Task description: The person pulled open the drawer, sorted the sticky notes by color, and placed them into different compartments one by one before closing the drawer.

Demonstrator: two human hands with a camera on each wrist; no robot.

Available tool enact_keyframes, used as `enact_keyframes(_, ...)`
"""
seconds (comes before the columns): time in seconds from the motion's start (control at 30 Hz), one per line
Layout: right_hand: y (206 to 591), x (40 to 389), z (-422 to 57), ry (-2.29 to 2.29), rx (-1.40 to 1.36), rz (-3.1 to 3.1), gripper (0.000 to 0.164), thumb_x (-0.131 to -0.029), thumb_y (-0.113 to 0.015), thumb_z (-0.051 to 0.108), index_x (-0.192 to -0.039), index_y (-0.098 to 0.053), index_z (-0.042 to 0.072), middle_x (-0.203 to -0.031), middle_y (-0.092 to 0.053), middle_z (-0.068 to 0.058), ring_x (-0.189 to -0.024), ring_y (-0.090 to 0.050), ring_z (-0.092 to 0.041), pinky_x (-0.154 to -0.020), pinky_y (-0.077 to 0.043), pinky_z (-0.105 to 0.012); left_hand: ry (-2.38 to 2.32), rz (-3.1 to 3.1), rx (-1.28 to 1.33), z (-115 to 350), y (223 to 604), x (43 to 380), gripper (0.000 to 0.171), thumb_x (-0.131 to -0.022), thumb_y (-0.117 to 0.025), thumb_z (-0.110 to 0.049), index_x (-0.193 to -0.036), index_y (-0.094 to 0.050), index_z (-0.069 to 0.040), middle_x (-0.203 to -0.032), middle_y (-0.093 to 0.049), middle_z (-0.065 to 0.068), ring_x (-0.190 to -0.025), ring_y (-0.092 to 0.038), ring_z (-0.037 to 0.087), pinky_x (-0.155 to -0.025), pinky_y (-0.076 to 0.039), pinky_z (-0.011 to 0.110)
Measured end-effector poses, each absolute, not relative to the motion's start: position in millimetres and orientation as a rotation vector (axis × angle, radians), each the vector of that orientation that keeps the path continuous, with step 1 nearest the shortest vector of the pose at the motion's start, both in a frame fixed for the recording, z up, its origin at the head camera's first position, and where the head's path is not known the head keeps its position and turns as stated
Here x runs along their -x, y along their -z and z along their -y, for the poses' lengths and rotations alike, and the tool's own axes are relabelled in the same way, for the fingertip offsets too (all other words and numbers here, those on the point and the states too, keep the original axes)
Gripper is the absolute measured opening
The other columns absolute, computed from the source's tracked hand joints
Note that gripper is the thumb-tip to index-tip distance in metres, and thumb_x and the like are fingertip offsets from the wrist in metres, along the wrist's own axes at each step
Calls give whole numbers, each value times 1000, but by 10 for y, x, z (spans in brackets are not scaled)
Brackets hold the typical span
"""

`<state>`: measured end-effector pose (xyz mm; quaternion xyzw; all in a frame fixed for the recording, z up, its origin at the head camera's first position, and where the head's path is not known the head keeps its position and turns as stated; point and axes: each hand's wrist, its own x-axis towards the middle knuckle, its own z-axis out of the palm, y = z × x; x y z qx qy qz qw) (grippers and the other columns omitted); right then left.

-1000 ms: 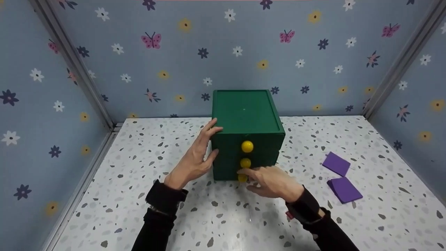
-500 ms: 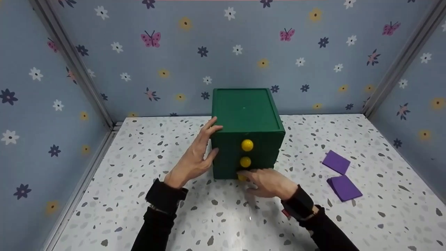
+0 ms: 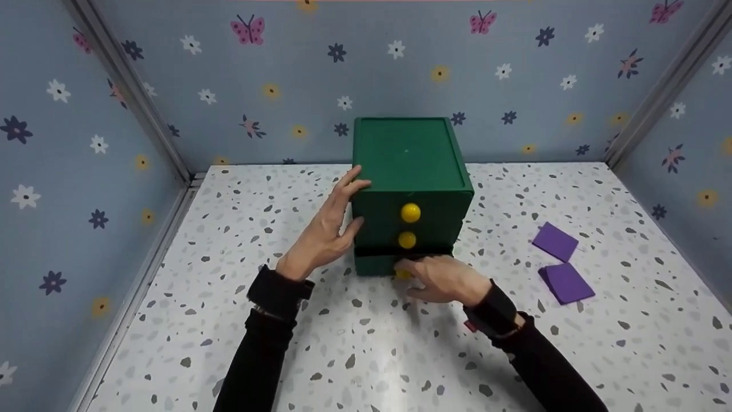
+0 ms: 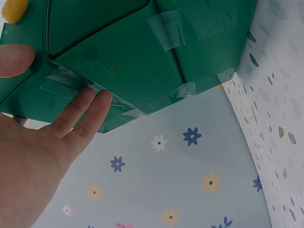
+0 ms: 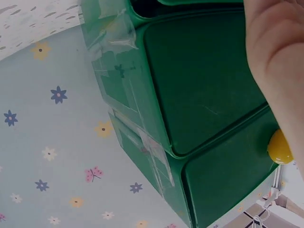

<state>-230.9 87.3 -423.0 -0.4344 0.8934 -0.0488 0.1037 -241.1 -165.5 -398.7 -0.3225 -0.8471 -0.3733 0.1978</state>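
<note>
A small green drawer cabinet (image 3: 407,154) with three round yellow knobs stands on the table. Its bottom drawer (image 3: 374,265) is partly out, with a dark gap above its front. My right hand (image 3: 449,278) has its curled fingers at the bottom yellow knob (image 3: 402,274), partly covering it. My left hand (image 3: 323,234) steadies the cabinet's left side with fairly straight fingers, fingertips by the top edge and thumb near the front corner. In the left wrist view clear tape (image 4: 166,28) runs over the cabinet's side. The drawer's inside cannot be seen.
Flat purple square pieces (image 3: 566,283) lie to the right of the cabinet, another purple square (image 3: 555,241) just behind them. Behind the speckled white table (image 3: 240,229) rises a blue flowered wall (image 3: 274,114); metal rails run along its corners.
The bottom drawer has come out toward me, with the right hand at its knob. The left hand keeps its place on the cabinet. The head view has tilted down, shifting everything upward.
</note>
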Motion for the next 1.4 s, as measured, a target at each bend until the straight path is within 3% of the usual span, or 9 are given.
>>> enact_keyframes(0.47,4125,2094,-813,91,1161,-2600,28,-89,-64,36,-108,-59,16,-63,-54,4,-49,-46,-8,-46,-39,-20,1052,2381,885,1649,3996,2410,61,-96,-49,-6,-148,-23,-26,-161,-7,-1,-148,-13,12,-120,-21,27)
enact_keyframes(0.8,4080,1954,-747,-37,1075,-2567,30,-88,-65,40,-105,-56,17,-77,-66,-3,-60,-60,-14,-53,-50,-25,1046,2417,859,1647,3988,2398,62,-96,-49,-8,-148,-21,-29,-161,-5,-5,-148,-11,10,-120,-21,24)
enact_keyframes(1.13,4047,1862,-712,-65,1019,-2524,30,-88,-64,39,-107,-56,18,-68,-59,1,-54,-53,-11,-49,-45,-23,1051,2385,900,1648,3978,2400,61,-96,-49,-6,-148,-22,-25,-161,-7,-1,-148,-10,12,-121,-18,25)
enact_keyframes(1.4,3977,1840,-777,123,1182,-2475,20,-88,-63,35,-100,-64,18,-73,-66,4,-55,-54,-4,-51,-46,-18,1052,2388,893,1657,3989,2397,61,-96,-48,-7,-148,-22,-26,-161,-6,-4,-148,-11,10,-120,-19,23)
